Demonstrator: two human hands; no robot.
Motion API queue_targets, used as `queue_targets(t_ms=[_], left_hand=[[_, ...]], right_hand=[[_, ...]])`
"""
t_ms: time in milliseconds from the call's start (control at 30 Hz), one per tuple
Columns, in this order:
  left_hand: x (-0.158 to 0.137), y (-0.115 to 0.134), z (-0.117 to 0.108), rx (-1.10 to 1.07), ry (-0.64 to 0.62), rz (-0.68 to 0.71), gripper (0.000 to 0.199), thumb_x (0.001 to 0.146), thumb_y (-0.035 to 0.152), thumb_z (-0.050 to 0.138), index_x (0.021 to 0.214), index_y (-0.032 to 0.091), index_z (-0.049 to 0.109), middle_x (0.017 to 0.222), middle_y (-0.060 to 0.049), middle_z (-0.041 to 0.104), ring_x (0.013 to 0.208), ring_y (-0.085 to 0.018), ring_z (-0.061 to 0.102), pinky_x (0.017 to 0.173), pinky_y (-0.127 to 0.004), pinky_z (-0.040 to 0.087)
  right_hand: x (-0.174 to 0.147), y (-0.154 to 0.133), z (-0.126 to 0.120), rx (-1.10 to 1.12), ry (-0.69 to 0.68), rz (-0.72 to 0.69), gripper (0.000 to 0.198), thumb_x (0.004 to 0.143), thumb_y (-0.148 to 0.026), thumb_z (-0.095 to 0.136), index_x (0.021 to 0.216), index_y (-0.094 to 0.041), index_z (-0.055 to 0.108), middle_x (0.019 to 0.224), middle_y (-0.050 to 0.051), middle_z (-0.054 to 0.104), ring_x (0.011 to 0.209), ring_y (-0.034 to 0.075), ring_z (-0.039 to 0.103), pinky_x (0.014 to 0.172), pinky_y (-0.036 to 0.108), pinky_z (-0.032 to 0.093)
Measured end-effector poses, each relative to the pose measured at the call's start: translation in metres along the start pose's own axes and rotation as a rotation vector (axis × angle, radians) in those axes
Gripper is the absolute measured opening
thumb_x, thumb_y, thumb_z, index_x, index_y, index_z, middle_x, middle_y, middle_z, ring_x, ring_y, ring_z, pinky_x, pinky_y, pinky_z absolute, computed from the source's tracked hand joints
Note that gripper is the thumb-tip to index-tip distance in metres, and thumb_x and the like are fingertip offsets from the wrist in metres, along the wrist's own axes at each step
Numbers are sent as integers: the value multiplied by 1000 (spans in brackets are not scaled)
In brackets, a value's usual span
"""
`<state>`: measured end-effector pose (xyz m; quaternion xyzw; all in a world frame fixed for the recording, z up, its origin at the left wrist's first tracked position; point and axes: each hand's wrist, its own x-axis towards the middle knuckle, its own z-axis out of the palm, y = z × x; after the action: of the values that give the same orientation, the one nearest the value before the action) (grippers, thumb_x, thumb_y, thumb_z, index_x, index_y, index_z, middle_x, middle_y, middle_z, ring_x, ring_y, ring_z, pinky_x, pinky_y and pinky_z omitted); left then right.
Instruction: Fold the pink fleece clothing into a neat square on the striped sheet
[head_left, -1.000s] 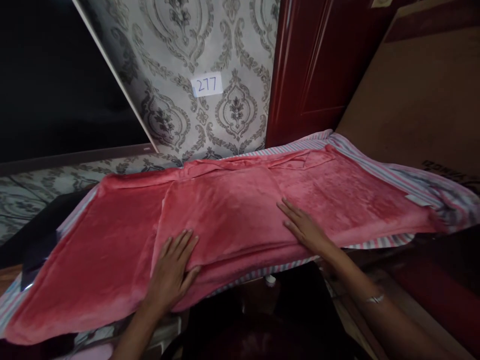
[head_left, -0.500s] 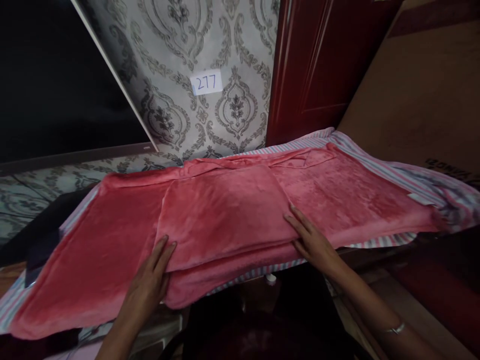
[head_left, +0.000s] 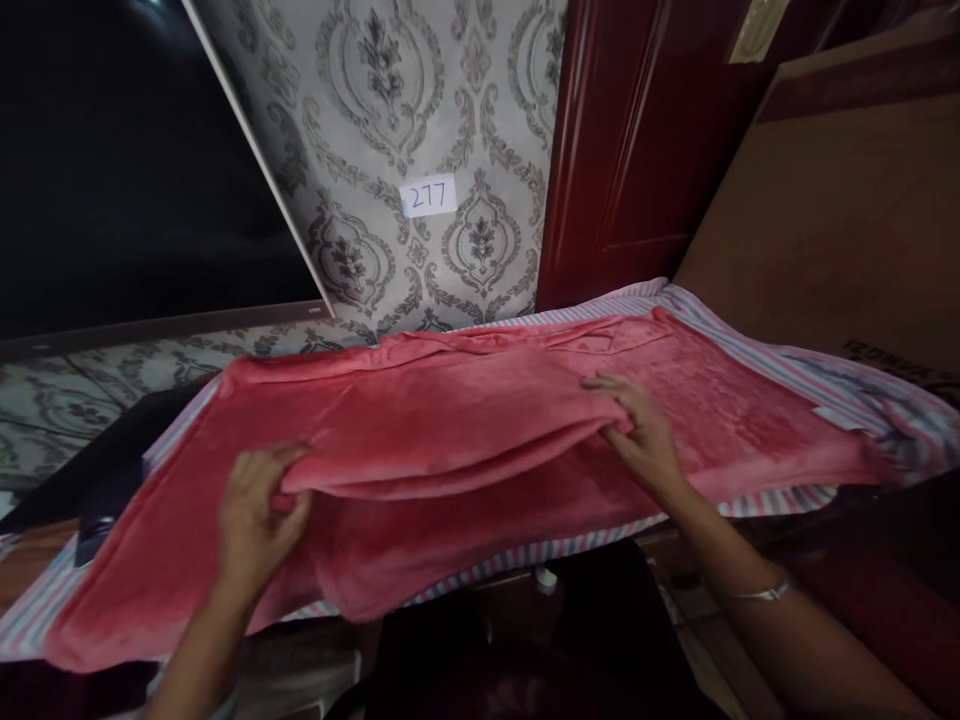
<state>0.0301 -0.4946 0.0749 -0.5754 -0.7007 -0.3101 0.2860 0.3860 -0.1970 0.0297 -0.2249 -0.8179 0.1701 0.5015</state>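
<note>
A pink plush piece of fabric (head_left: pixel 450 410), folded in layers, lies across a larger spread of the same pink plush cloth. My left hand (head_left: pixel 262 510) pinches the near left corner of the folded top layers, thumb below and fingers above. At the near right corner, my right hand (head_left: pixel 637 430) grips the same layers. Their near edge is lifted off the pink layer beneath and sags between the two hands. Under everything lies a striped cloth (head_left: pixel 750 325), showing along the back, the right and the front edge.
A dark screen (head_left: pixel 150 180) stands at the back left, before a patterned wall with a paper label (head_left: pixel 428 195) reading 277. A red door (head_left: pixel 637 130) and a large cardboard box (head_left: pixel 840 210) stand at the back right. A small white object (head_left: pixel 545 578) shows below the front edge.
Both hands have gone from resting at the sides of the folded pink fabric to gripping its near corners. The near edge has risen and moved back, away from me.
</note>
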Motion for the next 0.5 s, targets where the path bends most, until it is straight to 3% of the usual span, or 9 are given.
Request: queue_targets(t_ms=[67, 167, 267, 367, 500], left_hand=[[30, 7, -19, -18, 130, -16, 19, 81, 36, 61, 99, 30, 62, 97, 0, 70, 99, -26, 66, 98, -48, 52], [68, 16, -44, -142, 229, -253, 32, 77, 43, 67, 105, 29, 63, 98, 2, 69, 88, -21, 66, 88, -41, 56], [101, 21, -57, -290, 295, -443, 47, 73, 45, 72, 115, 25, 61, 96, 3, 68, 80, -15, 63, 78, -32, 56], [133, 18, -52, -412, 339, -508, 49, 71, 33, 71, 117, 20, 61, 100, 3, 67, 83, -11, 61, 82, -29, 54], [158, -7, -11, -530, 136, -625, 40, 74, 30, 67, 112, 15, 67, 89, 3, 67, 71, -8, 56, 81, -28, 54]], right_hand=[[28, -15, -11, 37, 105, 26, 26, 90, -37, 57, 113, -28, 66, 118, 8, 71, 120, 30, 61, 105, 52, 47], [68, -33, -29, 80, 287, 2, 22, 89, -39, 63, 107, -26, 65, 104, 5, 70, 100, 26, 66, 93, 45, 54], [104, -37, -36, 141, 374, -55, 26, 88, -39, 67, 109, -24, 64, 98, 3, 67, 91, 21, 65, 88, 40, 54], [136, -20, -22, 194, 353, -42, 32, 90, -41, 64, 117, -24, 63, 107, 4, 68, 98, 20, 65, 92, 40, 53], [161, 20, 26, 190, 202, 162, 37, 92, -38, 57, 122, -17, 64, 118, 9, 70, 106, 21, 66, 97, 41, 52]])
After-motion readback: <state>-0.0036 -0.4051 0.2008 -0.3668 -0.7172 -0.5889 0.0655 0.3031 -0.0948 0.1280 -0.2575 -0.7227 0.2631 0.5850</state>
